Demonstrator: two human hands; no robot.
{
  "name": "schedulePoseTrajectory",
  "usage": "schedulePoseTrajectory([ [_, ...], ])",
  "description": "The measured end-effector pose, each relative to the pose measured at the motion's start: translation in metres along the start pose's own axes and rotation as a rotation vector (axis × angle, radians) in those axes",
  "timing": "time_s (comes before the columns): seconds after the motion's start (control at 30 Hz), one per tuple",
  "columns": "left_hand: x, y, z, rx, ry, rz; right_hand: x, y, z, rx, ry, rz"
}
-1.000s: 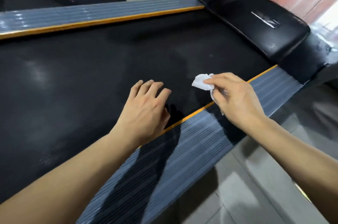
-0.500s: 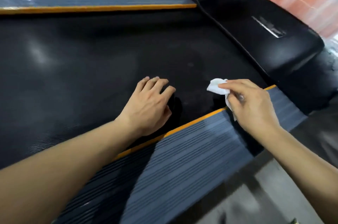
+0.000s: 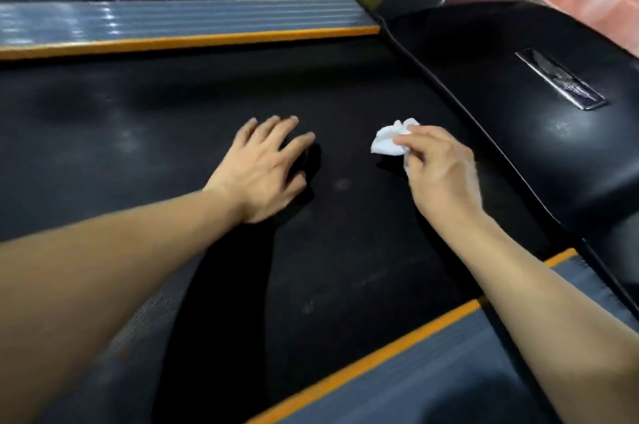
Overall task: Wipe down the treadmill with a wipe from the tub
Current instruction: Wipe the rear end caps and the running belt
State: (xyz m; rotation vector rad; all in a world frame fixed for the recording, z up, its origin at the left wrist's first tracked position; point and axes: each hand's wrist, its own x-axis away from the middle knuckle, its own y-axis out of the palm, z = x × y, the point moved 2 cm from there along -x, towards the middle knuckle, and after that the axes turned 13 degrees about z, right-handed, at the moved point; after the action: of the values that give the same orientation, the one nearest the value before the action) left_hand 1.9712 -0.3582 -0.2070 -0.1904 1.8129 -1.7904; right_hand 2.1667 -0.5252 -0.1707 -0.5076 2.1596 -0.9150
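Both hands have moved off the near side rail onto the black treadmill belt (image 3: 138, 133), which fills the view between grey, orange-edged rails. Beyond it sits the glossy motor cover (image 3: 518, 105). Left hand (image 3: 266, 167) rests flat, fingers spread, holding nothing. Right hand (image 3: 439, 171) pinches the crumpled white wipe (image 3: 389, 140), which lies on the belt at its fingertips, apart from the left hand.

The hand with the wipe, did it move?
Yes. The right hand carried the wipe off the near orange stripe, farther onto the black belt.
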Motion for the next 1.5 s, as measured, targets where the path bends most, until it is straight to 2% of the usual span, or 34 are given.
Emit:
schedulePoseTrajectory([
  [0.07, -0.038, 0.006, -0.026, -0.007, -0.039, 0.008, -0.005, 0.021, -0.005, 0.082, 0.059, -0.143],
  [0.13, -0.077, 0.014, -0.049, -0.025, -0.046, -0.021, -0.005, 0.03, -0.005, 0.132, 0.109, -0.204],
  [0.27, -0.116, 0.037, -0.054, -0.026, 0.111, -0.124, -0.004, 0.025, 0.001, 0.1, 0.166, -0.146],
  [0.37, -0.116, 0.046, -0.057, 0.03, 0.101, -0.136, -0.001, 0.03, -0.001, 0.053, 0.164, -0.103],
  [0.47, -0.116, 0.044, -0.06, 0.059, 0.089, -0.145, -0.013, 0.023, -0.002, -0.082, 0.336, -0.217],
  [0.5, -0.117, 0.045, -0.058, 0.066, 0.096, -0.153, -0.019, 0.02, -0.001, -0.079, 0.307, -0.212],
  [0.57, -0.117, 0.046, -0.056, 0.07, 0.106, -0.158, -0.037, 0.017, 0.006, -0.054, 0.206, -0.094],
  [0.7, -0.117, 0.043, -0.059, 0.093, 0.099, -0.174, -0.106, 0.024, 0.028, 0.011, 0.124, 0.167],
  [0.8, -0.114, 0.041, -0.058, 0.115, 0.094, -0.193, -0.148, 0.036, 0.039, 0.143, 0.148, 0.33],
  [0.97, -0.116, 0.042, -0.064, 0.146, 0.1, -0.178, -0.145, 0.1, 0.038, 0.258, 0.202, 0.215],
  [1.03, -0.116, 0.04, -0.064, 0.141, 0.092, -0.169, -0.143, 0.102, 0.029, 0.269, 0.249, 0.168],
  [1.17, -0.11, 0.027, -0.068, 0.253, 0.133, -0.214, -0.157, 0.087, 0.018, 0.464, 0.201, -0.134],
  [1.2, -0.104, 0.026, -0.076, 0.302, 0.158, -0.22, -0.162, 0.087, 0.018, 0.499, 0.21, -0.168],
  [1.27, -0.087, 0.023, -0.096, 0.291, 0.214, -0.216, -0.17, 0.09, 0.017, 0.507, 0.271, -0.163],
  [1.33, -0.075, 0.022, -0.113, 0.255, 0.204, -0.208, -0.175, 0.098, 0.006, 0.445, 0.279, -0.083],
  [1.4, -0.075, 0.027, -0.114, 0.254, 0.195, -0.203, -0.192, 0.108, -0.002, 0.358, 0.163, -0.018],
  [1.5, -0.078, 0.027, -0.113, 0.273, 0.197, -0.187, -0.231, 0.14, -0.005, 0.252, 0.038, -0.056],
])
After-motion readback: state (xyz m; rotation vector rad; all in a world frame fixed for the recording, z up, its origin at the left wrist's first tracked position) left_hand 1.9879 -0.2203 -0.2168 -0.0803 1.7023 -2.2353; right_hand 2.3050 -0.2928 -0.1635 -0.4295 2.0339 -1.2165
